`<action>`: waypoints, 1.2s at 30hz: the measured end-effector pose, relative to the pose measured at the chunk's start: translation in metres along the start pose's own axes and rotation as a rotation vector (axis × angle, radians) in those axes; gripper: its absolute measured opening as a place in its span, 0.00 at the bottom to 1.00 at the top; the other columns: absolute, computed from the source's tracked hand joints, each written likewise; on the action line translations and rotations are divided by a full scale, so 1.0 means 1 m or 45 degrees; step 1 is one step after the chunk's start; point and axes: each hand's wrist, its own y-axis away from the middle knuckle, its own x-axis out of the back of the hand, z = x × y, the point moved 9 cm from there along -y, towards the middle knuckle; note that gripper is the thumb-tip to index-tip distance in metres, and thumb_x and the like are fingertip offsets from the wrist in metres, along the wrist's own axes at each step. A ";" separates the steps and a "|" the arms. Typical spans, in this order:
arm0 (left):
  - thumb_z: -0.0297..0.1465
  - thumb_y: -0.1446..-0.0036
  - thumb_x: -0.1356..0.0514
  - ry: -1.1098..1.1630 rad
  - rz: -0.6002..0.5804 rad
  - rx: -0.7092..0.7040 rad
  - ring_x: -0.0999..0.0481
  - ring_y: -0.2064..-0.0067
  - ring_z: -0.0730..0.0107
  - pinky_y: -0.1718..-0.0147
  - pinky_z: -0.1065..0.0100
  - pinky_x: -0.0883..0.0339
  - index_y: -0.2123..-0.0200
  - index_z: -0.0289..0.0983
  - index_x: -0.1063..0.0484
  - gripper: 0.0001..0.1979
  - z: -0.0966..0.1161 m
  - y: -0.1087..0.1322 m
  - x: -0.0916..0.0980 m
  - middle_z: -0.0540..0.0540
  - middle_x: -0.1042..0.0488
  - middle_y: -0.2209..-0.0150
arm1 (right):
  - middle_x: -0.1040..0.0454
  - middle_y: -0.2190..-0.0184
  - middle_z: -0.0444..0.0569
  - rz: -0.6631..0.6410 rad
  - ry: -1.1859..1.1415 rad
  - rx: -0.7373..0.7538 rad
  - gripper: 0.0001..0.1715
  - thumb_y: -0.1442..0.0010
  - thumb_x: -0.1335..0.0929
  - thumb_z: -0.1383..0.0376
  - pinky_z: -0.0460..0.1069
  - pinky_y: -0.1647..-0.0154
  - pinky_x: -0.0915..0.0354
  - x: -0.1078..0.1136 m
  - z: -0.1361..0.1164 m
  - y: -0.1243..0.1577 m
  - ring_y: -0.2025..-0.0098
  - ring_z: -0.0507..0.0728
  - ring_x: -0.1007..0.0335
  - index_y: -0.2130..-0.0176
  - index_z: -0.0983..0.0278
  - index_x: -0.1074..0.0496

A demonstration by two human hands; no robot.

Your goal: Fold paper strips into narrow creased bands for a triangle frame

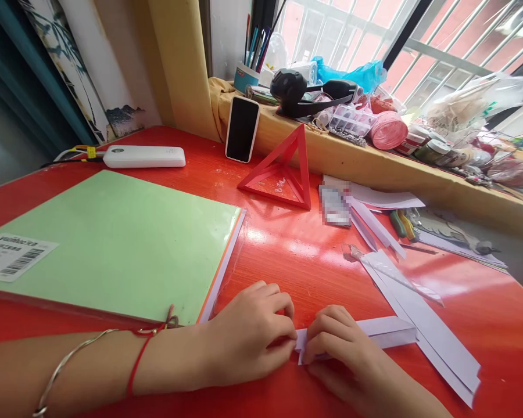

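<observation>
- White folded paper strip (390, 332), lower right: our right hand (342, 348) pinches it.
- Our left hand (257, 337), lower centre, curls beside its left end; we cannot tell if gripping.

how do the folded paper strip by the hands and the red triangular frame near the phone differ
Colour: the folded paper strip is whitish, the triangular frame red.
Shape: the strip is long and narrow, while the frame's bars meet at corners around open gaps.
Contact: the right hand covers part of the strip; nobody touches the frame.
Both have straight edges.
</observation>
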 end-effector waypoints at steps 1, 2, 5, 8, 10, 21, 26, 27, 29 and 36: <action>0.23 0.45 0.36 0.011 0.004 0.021 0.33 0.67 0.72 0.66 0.68 0.42 0.74 0.36 0.26 0.06 -0.001 -0.001 0.000 0.51 0.27 0.66 | 0.26 0.64 0.45 0.002 0.015 0.013 0.10 0.35 0.35 0.75 0.50 0.58 0.33 0.000 -0.001 -0.001 0.60 0.55 0.33 0.61 0.59 0.32; 0.24 0.45 0.35 0.020 0.007 0.043 0.33 0.67 0.72 0.67 0.68 0.43 0.74 0.35 0.26 0.07 -0.003 -0.002 0.000 0.51 0.27 0.66 | 0.26 0.64 0.45 -0.001 0.028 0.025 0.09 0.34 0.35 0.74 0.50 0.59 0.33 0.001 -0.002 -0.001 0.61 0.55 0.33 0.61 0.59 0.32; 0.25 0.45 0.33 0.047 0.012 0.106 0.33 0.68 0.73 0.68 0.69 0.43 0.75 0.36 0.26 0.07 -0.007 -0.004 -0.002 0.52 0.27 0.68 | 0.25 0.65 0.44 -0.008 0.051 0.081 0.09 0.32 0.37 0.74 0.50 0.59 0.34 0.002 -0.009 -0.002 0.62 0.54 0.33 0.60 0.59 0.33; 0.26 0.47 0.30 0.065 -0.001 0.148 0.33 0.70 0.74 0.67 0.69 0.43 0.74 0.37 0.24 0.06 -0.011 -0.005 -0.006 0.54 0.28 0.70 | 0.24 0.65 0.43 -0.011 0.072 0.139 0.09 0.32 0.36 0.73 0.50 0.59 0.35 0.001 -0.014 -0.001 0.62 0.53 0.33 0.59 0.59 0.33; 0.27 0.50 0.28 0.062 -0.010 0.162 0.32 0.70 0.74 0.67 0.68 0.43 0.74 0.38 0.23 0.06 -0.013 -0.007 -0.008 0.54 0.28 0.71 | 0.24 0.65 0.43 -0.010 0.080 0.162 0.09 0.32 0.36 0.73 0.50 0.58 0.36 -0.001 -0.014 0.000 0.62 0.53 0.33 0.60 0.59 0.32; 0.30 0.41 0.34 -0.258 -0.094 -0.122 0.35 0.71 0.69 0.74 0.64 0.45 0.77 0.35 0.28 0.13 0.007 -0.011 -0.016 0.50 0.28 0.71 | 0.25 0.62 0.45 -0.067 0.071 0.066 0.07 0.31 0.35 0.71 0.47 0.61 0.32 -0.010 -0.004 0.004 0.60 0.54 0.32 0.58 0.58 0.31; 0.21 0.43 0.37 -0.390 -0.153 -0.341 0.37 0.73 0.69 0.77 0.64 0.46 0.77 0.35 0.31 0.11 0.019 -0.009 -0.019 0.49 0.30 0.74 | 0.25 0.64 0.46 -0.028 0.052 0.095 0.08 0.31 0.36 0.71 0.47 0.64 0.32 -0.007 -0.005 0.004 0.62 0.54 0.31 0.58 0.58 0.30; 0.20 0.44 0.37 -0.404 -0.160 -0.358 0.37 0.73 0.69 0.77 0.64 0.45 0.76 0.35 0.31 0.10 0.020 -0.009 -0.019 0.49 0.30 0.73 | 0.25 0.64 0.46 -0.016 0.044 0.098 0.08 0.31 0.36 0.71 0.47 0.64 0.32 -0.007 -0.004 0.003 0.62 0.54 0.31 0.58 0.58 0.30; 0.20 0.44 0.37 -0.418 -0.171 -0.380 0.37 0.74 0.68 0.77 0.65 0.43 0.74 0.35 0.30 0.08 0.020 -0.008 -0.021 0.49 0.30 0.73 | 0.26 0.63 0.46 0.009 0.027 0.101 0.08 0.31 0.36 0.71 0.46 0.64 0.32 -0.006 -0.004 0.003 0.62 0.53 0.31 0.58 0.59 0.30; 0.19 0.46 0.37 -0.422 -0.161 -0.421 0.36 0.73 0.68 0.76 0.65 0.41 0.73 0.34 0.30 0.08 0.019 -0.007 -0.022 0.48 0.29 0.73 | 0.25 0.63 0.47 0.075 0.031 0.154 0.08 0.32 0.36 0.72 0.47 0.64 0.30 0.000 -0.007 0.003 0.63 0.54 0.30 0.57 0.59 0.31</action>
